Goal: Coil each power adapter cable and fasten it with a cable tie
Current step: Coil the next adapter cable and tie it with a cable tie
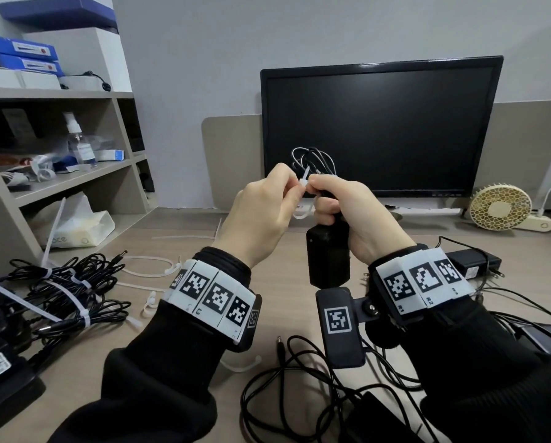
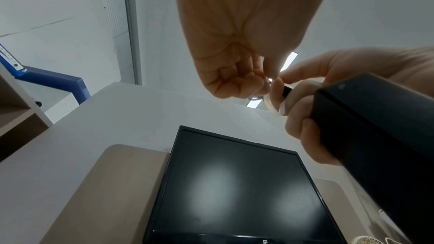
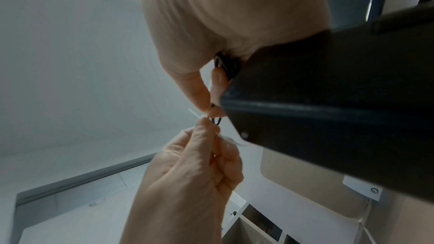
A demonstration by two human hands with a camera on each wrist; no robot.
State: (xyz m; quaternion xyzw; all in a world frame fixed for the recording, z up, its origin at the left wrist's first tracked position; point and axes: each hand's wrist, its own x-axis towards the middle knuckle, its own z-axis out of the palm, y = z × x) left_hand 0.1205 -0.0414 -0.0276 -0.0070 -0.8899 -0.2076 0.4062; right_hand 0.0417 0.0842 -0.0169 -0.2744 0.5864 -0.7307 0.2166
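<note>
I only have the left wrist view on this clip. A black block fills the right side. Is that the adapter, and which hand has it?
Observer: Yes. The head view shows the right hand gripping the coiled cable above the power adapter, which hangs below the fist.
Operator: Is the tie already around the coil?
Observer: The white cable tie sits between both hands; the left hand pinches its end.
Operator: Any adapters finished already?
Observer: On the desk to the left lie tied bundles with white ties around them.
Operator: More to do?
Observer: Loose cables lie untied near the wrists.
</note>
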